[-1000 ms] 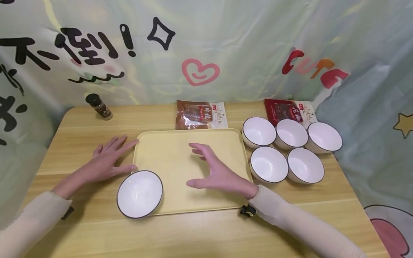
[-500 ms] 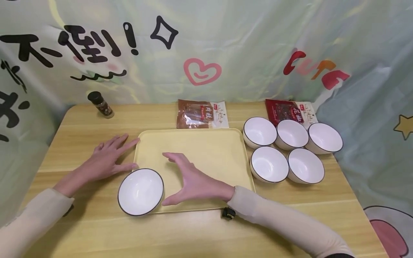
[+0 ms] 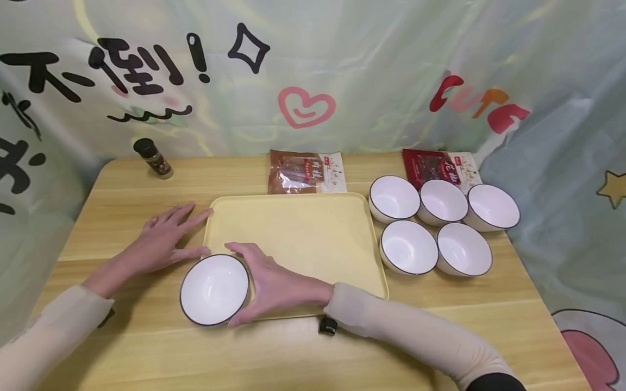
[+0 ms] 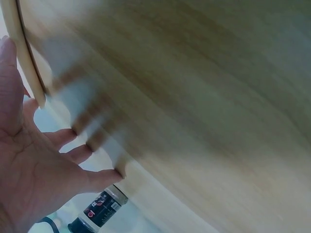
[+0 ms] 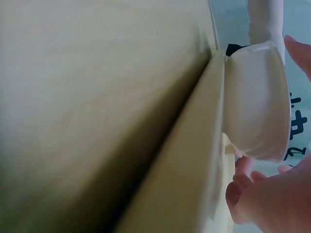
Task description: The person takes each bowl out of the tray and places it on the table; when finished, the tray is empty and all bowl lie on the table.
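Observation:
A white bowl (image 3: 214, 290) with a dark rim sits over the near left corner of the yellow tray (image 3: 313, 233), partly past its edge. My right hand (image 3: 266, 288) reaches round the bowl's right side, thumb in front and fingers behind. In the right wrist view, a gap shows between the thumb and the bowl (image 5: 257, 102). My left hand (image 3: 158, 241) lies spread at the tray's left edge, index fingertip and thumb tip right at the rim. The left wrist view shows this hand (image 4: 39, 160) with fingers spread beside the tray (image 4: 26, 53).
Several matching bowls (image 3: 408, 247) stand together right of the tray. Behind it lie a brown spice packet (image 3: 298, 171) and, farther right, a red one (image 3: 432, 167). A black-capped spice jar (image 3: 154, 158) stands at the back left, before a printed cloth backdrop (image 3: 367, 81).
My right hand has moved left across the tray, from over its middle to the bowl's right side. My left hand and the bowl have stayed in place.

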`<action>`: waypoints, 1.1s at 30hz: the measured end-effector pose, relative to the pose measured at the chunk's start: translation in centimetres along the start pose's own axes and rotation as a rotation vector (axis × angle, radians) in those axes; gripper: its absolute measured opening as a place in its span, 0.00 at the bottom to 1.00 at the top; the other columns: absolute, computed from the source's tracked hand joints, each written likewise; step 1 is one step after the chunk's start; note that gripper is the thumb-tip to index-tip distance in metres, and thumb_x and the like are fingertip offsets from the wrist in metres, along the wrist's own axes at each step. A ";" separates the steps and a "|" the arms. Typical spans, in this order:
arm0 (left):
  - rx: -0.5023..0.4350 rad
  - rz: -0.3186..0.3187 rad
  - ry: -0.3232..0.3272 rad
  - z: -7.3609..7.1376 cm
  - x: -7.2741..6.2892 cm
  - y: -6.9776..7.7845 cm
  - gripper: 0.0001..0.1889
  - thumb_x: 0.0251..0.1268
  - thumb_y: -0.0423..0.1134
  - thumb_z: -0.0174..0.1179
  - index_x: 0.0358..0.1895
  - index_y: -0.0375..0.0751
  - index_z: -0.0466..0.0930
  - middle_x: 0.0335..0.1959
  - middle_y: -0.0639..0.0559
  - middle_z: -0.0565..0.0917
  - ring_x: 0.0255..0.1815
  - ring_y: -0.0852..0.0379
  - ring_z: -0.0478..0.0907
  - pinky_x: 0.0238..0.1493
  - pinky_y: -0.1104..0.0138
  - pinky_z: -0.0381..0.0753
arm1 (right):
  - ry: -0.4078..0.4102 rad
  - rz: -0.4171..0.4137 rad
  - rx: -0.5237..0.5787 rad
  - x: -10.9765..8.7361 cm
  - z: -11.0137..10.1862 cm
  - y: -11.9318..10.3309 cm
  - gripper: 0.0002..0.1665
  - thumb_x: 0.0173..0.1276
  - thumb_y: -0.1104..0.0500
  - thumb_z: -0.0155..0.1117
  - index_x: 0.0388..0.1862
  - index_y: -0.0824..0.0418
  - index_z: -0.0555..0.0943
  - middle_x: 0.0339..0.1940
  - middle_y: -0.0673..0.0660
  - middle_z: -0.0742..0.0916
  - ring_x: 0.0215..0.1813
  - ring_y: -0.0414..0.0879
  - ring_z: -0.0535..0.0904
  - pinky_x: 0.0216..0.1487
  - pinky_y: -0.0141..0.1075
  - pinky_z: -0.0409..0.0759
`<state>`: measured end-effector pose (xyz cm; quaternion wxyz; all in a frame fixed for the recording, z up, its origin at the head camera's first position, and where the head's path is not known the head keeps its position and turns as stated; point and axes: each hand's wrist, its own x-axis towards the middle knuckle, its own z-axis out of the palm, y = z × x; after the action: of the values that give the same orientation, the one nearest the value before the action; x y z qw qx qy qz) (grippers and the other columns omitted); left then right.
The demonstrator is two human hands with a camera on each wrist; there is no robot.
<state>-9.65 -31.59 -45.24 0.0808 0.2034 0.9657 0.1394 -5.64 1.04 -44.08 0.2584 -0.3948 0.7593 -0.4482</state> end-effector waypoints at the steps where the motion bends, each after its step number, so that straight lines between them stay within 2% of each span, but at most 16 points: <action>1: -0.001 0.002 0.001 0.0 0.0 0.0 0.50 0.73 0.65 0.69 0.90 0.57 0.55 0.87 0.28 0.53 0.82 0.21 0.51 0.69 0.17 0.50 | -0.007 -0.004 0.018 0.1 0.2 0.0 0.81 0.53 0.44 0.93 0.91 0.49 0.44 0.85 0.53 0.61 0.80 0.44 0.62 0.78 0.49 0.68; 8: -0.009 0.012 0.001 0.1 0.2 -0.1 0.50 0.73 0.64 0.69 0.91 0.57 0.53 0.87 0.28 0.52 0.82 0.20 0.51 0.69 0.17 0.49 | -0.014 0.039 0.112 0.6 1.2 0.0 0.79 0.52 0.46 0.94 0.90 0.42 0.47 0.82 0.47 0.66 0.74 0.40 0.69 0.73 0.42 0.71; 11: -0.011 0.018 0.000 0.1 0.3 -0.1 0.50 0.74 0.64 0.69 0.91 0.58 0.52 0.87 0.28 0.51 0.82 0.20 0.51 0.69 0.17 0.49 | 0.001 0.036 0.114 0.8 1.4 0.0 0.79 0.52 0.47 0.93 0.90 0.43 0.47 0.81 0.47 0.68 0.73 0.40 0.70 0.72 0.41 0.73; 16: -0.016 0.026 0.009 0.0 0.2 0.0 0.50 0.74 0.63 0.69 0.91 0.58 0.53 0.87 0.27 0.52 0.82 0.20 0.51 0.69 0.17 0.49 | 0.012 -0.013 0.125 1.2 1.8 0.3 0.77 0.52 0.48 0.93 0.90 0.46 0.49 0.80 0.47 0.70 0.72 0.39 0.72 0.71 0.38 0.74; 20: -0.020 0.030 0.016 0.0 0.0 -0.1 0.50 0.73 0.63 0.70 0.91 0.57 0.54 0.86 0.27 0.52 0.81 0.20 0.51 0.68 0.17 0.50 | 0.019 -0.042 0.171 1.5 2.0 0.3 0.75 0.52 0.52 0.93 0.88 0.50 0.51 0.79 0.49 0.71 0.72 0.38 0.72 0.71 0.36 0.74; 29: -0.022 0.025 0.006 0.1 0.1 -0.2 0.50 0.74 0.63 0.70 0.91 0.57 0.53 0.87 0.27 0.51 0.82 0.20 0.51 0.69 0.17 0.48 | 0.035 -0.051 0.146 1.5 2.4 0.4 0.74 0.53 0.52 0.93 0.86 0.52 0.51 0.79 0.51 0.70 0.72 0.38 0.72 0.71 0.33 0.73; 33: -0.019 0.027 0.011 0.2 0.0 -0.2 0.50 0.73 0.62 0.70 0.90 0.57 0.54 0.86 0.27 0.52 0.82 0.20 0.51 0.68 0.17 0.49 | 0.059 -0.020 0.156 1.2 2.1 0.0 0.75 0.52 0.51 0.93 0.87 0.49 0.50 0.79 0.50 0.70 0.71 0.39 0.73 0.70 0.34 0.74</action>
<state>-9.64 -31.72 -45.48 0.0754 0.2147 0.9620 0.1508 -4.72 -0.94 -45.06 0.2615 -0.3675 0.7254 -0.5199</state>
